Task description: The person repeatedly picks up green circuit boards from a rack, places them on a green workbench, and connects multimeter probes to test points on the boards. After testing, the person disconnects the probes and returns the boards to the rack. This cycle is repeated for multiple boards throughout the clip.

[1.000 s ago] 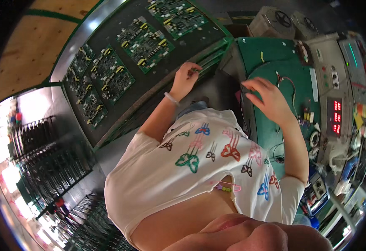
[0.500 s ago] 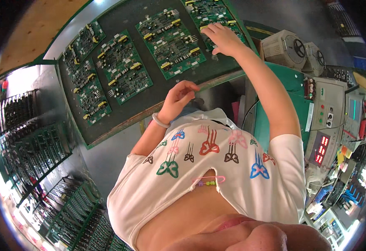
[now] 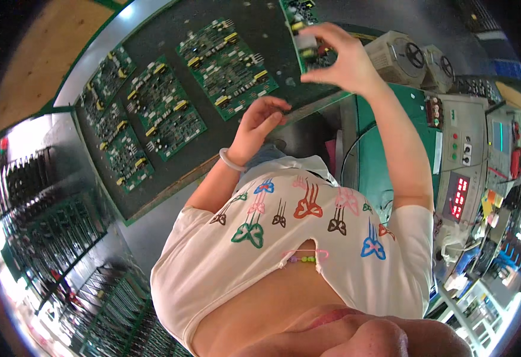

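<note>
My right hand (image 3: pixel 350 62) grips a green circuit board (image 3: pixel 301 30) at the far right of the dark bench (image 3: pixel 165 44). The board is tipped up on edge, its components turned toward the palm; thumb and fingers span it. My left hand (image 3: pixel 259 122) hovers by the bench's front edge with nothing visible in it, fingers loosely bent and thumb apart. Nearest to it lies a large populated circuit board (image 3: pixel 228 71), flat on the bench. Further left lie another board (image 3: pixel 166 110) and two more, one board (image 3: pixel 120 143) in front of the other (image 3: pixel 107 80).
Right of the bench stand beige housings with black handwheels (image 3: pixel 400 59) and a green surface (image 3: pixel 391 137). An instrument with a red display (image 3: pixel 458 196) sits beside a screen unit (image 3: pixel 501 140). Racks of upright boards (image 3: pixel 58 232) fill the left side.
My right hand has taken hold of the rightmost board, which lay flat, and raised it on edge. My left hand has shifted slightly; the view has moved a little.
</note>
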A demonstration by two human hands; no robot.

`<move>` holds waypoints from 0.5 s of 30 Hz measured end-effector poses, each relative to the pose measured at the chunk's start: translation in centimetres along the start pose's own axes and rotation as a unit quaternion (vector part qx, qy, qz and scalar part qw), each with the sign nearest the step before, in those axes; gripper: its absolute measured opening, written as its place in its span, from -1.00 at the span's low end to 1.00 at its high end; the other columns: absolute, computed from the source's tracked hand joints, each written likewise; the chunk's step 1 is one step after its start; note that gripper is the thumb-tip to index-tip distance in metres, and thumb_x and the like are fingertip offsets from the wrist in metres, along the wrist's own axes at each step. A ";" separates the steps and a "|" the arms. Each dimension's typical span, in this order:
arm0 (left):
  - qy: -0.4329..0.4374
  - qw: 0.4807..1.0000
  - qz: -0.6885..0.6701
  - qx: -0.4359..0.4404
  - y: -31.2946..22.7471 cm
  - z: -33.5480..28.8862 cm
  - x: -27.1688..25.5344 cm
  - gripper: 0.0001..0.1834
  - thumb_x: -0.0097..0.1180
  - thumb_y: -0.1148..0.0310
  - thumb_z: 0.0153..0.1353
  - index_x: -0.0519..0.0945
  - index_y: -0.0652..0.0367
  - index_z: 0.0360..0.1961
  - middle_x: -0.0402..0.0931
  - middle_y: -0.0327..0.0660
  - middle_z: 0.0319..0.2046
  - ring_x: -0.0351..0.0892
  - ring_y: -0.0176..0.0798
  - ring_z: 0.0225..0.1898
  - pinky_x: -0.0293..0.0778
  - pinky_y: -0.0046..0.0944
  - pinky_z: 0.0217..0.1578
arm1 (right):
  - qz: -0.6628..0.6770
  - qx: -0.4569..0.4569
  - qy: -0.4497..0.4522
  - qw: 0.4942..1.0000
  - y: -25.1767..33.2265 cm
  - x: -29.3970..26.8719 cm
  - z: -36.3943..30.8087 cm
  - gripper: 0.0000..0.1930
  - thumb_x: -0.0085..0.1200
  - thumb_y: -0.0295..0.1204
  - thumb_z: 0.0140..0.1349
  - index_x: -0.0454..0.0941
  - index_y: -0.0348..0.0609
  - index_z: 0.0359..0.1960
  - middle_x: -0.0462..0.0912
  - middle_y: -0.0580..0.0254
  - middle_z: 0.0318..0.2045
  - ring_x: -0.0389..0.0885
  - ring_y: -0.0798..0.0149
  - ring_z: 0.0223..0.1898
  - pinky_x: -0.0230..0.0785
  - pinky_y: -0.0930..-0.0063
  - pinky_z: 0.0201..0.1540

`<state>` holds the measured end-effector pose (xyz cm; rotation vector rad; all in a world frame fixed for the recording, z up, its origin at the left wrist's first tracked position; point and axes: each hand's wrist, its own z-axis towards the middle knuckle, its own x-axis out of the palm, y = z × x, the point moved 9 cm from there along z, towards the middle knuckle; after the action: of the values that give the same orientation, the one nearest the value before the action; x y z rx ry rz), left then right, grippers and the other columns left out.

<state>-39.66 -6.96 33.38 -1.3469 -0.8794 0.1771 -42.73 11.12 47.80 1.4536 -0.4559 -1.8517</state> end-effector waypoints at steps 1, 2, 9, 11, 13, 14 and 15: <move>0.002 0.999 -0.048 0.000 -1.0 0.9 1.4 -0.60 0.05 0.36 0.41 0.39 0.18 0.23 0.45 -0.12 0.16 0.48 -0.23 0.08 0.42 -0.18 0.11 | -0.025 -0.017 -0.013 0.999 1.7 -0.6 -1.9 -0.24 0.53 -0.36 -0.22 0.48 -0.07 0.14 0.55 0.09 0.04 0.57 0.00 0.03 0.49 0.19 0.07; 0.004 0.995 -0.096 -0.003 -1.7 1.7 2.7 -0.53 0.06 0.31 0.42 0.35 0.18 0.29 0.41 -0.09 0.22 0.48 -0.17 0.14 0.42 -0.13 0.16 | -0.050 -0.033 -0.026 0.998 3.3 -1.1 -3.8 -0.25 0.51 -0.39 -0.23 0.48 -0.10 0.13 0.54 0.09 0.03 0.56 -0.02 0.04 0.48 0.18 0.08; 0.181 0.962 -0.206 0.004 -3.4 6.2 13.5 -0.32 0.14 0.37 0.34 0.15 0.15 0.42 0.28 -0.08 0.33 0.33 -0.05 0.32 0.29 0.04 0.30 | -0.328 -0.068 -0.068 0.940 10.8 -3.0 -15.8 -0.56 0.19 -0.49 -0.09 0.62 -0.17 -0.06 0.54 0.29 -0.10 0.57 0.25 -0.06 0.53 0.39 -0.03; 0.215 0.955 -0.205 -0.002 -2.6 6.6 16.0 -0.35 0.11 0.52 0.31 0.20 0.12 0.40 0.31 -0.09 0.32 0.33 -0.05 0.33 0.27 0.05 0.32 | -0.376 -0.051 -0.089 0.921 11.6 -3.4 -18.4 -0.59 0.18 -0.47 -0.07 0.63 -0.15 -0.08 0.54 0.32 -0.12 0.57 0.29 -0.06 0.53 0.42 -0.06; 0.246 0.948 -0.203 -0.016 -1.7 6.5 18.5 -0.36 0.10 0.59 0.29 0.23 0.11 0.38 0.31 -0.10 0.32 0.33 -0.06 0.33 0.27 0.05 0.32 | -0.417 -0.032 -0.101 0.903 12.3 -4.0 -20.8 -0.60 0.18 -0.45 -0.04 0.64 -0.13 -0.07 0.55 0.34 -0.14 0.56 0.30 -0.05 0.51 0.43 -0.04; 0.260 0.944 -0.202 -0.022 -1.2 6.5 19.7 -0.36 0.10 0.62 0.28 0.25 0.11 0.37 0.32 -0.10 0.32 0.33 -0.06 0.33 0.28 0.05 0.32 | -0.420 -0.012 -0.103 0.901 12.5 -4.4 -22.0 -0.59 0.18 -0.46 -0.04 0.64 -0.13 -0.05 0.55 0.32 -0.09 0.57 0.28 -0.03 0.51 0.40 -0.06; 0.271 0.937 -0.215 -0.039 -0.6 6.4 20.8 -0.36 0.11 0.64 0.25 0.26 0.12 0.35 0.33 -0.10 0.31 0.34 -0.06 0.33 0.29 0.04 0.32 | -0.423 0.008 -0.105 0.900 12.9 -4.7 -23.2 -0.57 0.19 -0.47 -0.04 0.64 -0.13 -0.03 0.56 0.31 -0.05 0.57 0.26 -0.02 0.51 0.37 -0.07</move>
<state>-29.84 9.94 43.02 -1.1564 -0.6878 -0.5536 -16.31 9.44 52.63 1.6049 0.1131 -2.6999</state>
